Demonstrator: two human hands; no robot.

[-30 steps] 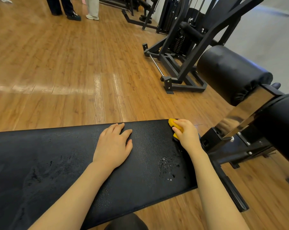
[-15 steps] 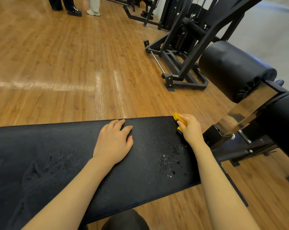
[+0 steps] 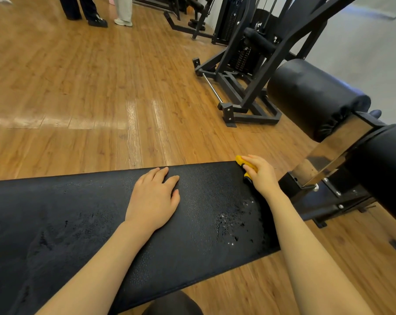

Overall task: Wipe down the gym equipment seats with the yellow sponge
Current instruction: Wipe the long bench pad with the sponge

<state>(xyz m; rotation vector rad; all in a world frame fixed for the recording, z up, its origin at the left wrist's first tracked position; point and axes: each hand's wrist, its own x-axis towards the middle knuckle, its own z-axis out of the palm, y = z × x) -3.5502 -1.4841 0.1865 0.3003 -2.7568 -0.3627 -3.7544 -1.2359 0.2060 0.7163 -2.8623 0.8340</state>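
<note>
A long black padded bench seat (image 3: 83, 223) runs across the lower view, its surface wet with droplets near the right end. My right hand (image 3: 261, 176) grips the yellow sponge (image 3: 243, 163) and presses it on the seat's far right corner. Only the sponge's front part shows beyond my fingers. My left hand (image 3: 152, 198) lies flat, palm down, on the middle of the seat with fingers spread and nothing in it.
Two black roller pads (image 3: 310, 98) on a chrome arm (image 3: 335, 151) stand just right of the seat. A black weight machine frame (image 3: 244, 83) stands on the wooden floor (image 3: 78, 87) behind. The legs of two people (image 3: 97, 10) show at the top left.
My right hand has slid the sponge slightly further along the seat's right end toward the far corner. My left hand has stayed flat in place.
</note>
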